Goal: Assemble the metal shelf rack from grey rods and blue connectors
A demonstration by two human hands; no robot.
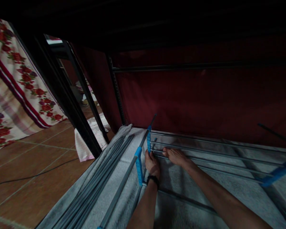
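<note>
A rack frame of grey metal tubes and blue plastic connectors lies on a grey cloth. My left hand [153, 163], with a dark band at its wrist, is closed at the lower end of the far blue connector [149, 140]. Just right of it, my right hand [173, 156] is closed round a thin metal tube [195, 158] near the end that meets this connector. Parallel tubes run right to another blue connector [280, 171]. A nearer blue connector [139, 167] joins the long side tube [121, 192]. My fingertips are partly hidden.
Loose grey tubes [97, 181] lie bundled on the cloth [131, 168] at left. A black metal post [69, 108] rises beside the bed-like surface, with a dark red curtain [193, 98] behind. A black cable [43, 171] crosses the tiled floor [14, 190].
</note>
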